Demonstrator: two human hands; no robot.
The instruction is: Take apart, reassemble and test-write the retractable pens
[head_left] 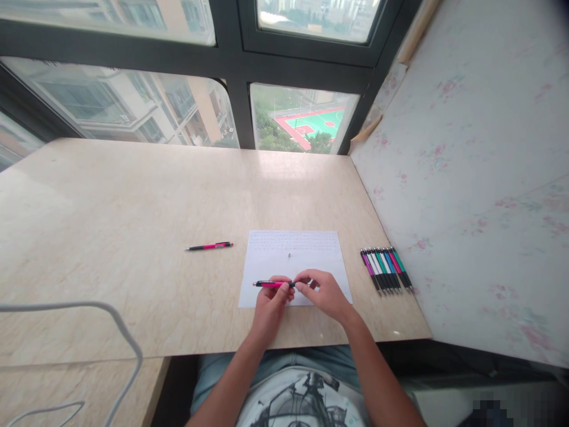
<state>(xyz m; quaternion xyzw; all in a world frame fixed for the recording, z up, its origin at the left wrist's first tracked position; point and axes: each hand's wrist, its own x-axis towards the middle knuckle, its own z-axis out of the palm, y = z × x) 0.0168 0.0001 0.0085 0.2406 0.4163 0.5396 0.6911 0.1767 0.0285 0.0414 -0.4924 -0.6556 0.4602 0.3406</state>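
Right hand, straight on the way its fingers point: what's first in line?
The right hand points leftward along the pink pen, whose dark end it pinches. First in line is probably the left hand gripping that pen; the gap is hard to judge.

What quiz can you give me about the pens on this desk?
1. True or false: the held pen, gripped by the left hand and the right hand, is green.
2. Where does the row of pens lie? A: on the paper. B: right of the paper. C: left of the paper.
3. Fill in: the lone pen on the table lies to the ____ of the paper.
Key: 1 false, it is pink and black; 2 B; 3 left.
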